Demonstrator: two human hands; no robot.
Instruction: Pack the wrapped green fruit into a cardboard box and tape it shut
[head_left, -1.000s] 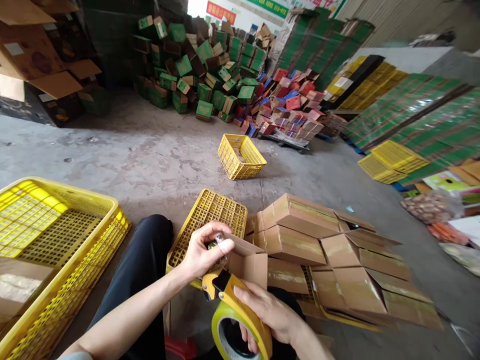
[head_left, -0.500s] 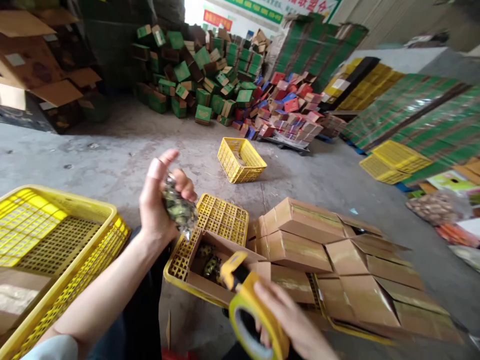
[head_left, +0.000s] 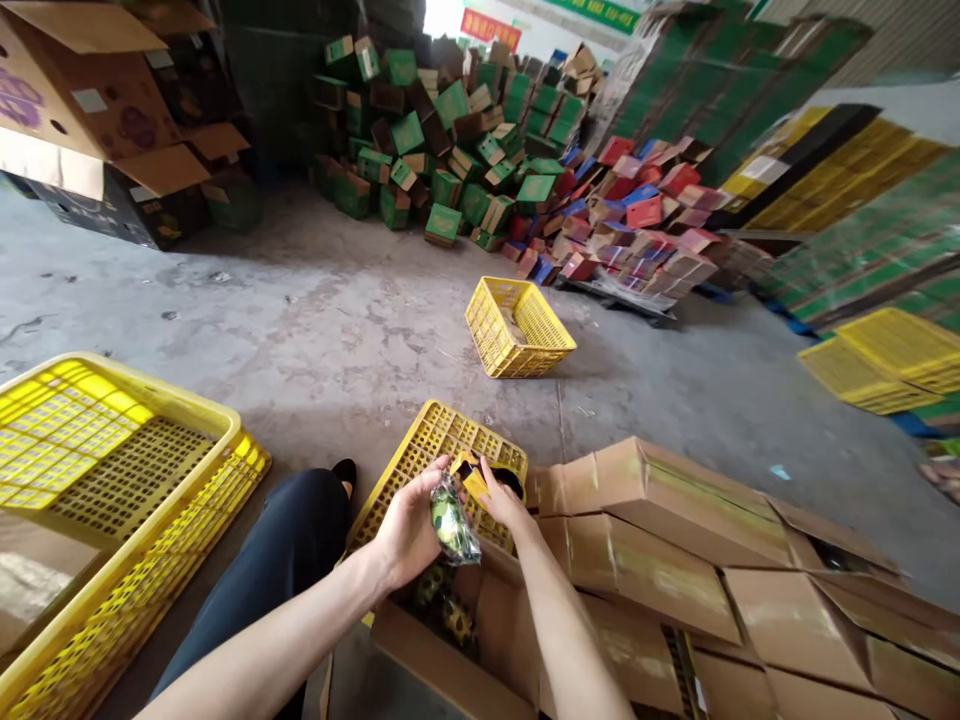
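Note:
My left hand (head_left: pixel 409 525) is closed around a clear plastic bag of green and yellow pieces (head_left: pixel 453 522), whose exact kind I cannot make out. Right beside it, my right hand (head_left: pixel 506 502) grips a yellow tape dispenser (head_left: pixel 471 478), its head against or very near the top of the bag. Part of the tape roll is hidden behind my right hand. Beneath both arms is an open cardboard box (head_left: pixel 439 670) with similar bags (head_left: pixel 456 618) inside. A yellow perforated crate (head_left: pixel 442 428) lies under and behind my hands.
Closed cardboard boxes (head_left: pixel 667 560) are stacked at my right. A large yellow crate (head_left: pixel 232 470) stands at my left, and a smaller yellow crate (head_left: pixel 521 335) sits ahead on the concrete floor. Piles of green boxes (head_left: pixel 442 222) and red boxes (head_left: pixel 643 212) lie farther back.
My left hand has lowered the bag and moved right. My right hand has raised the tape dispenser and brought it to the bag, so both hands are now close together. The view has shifted left.

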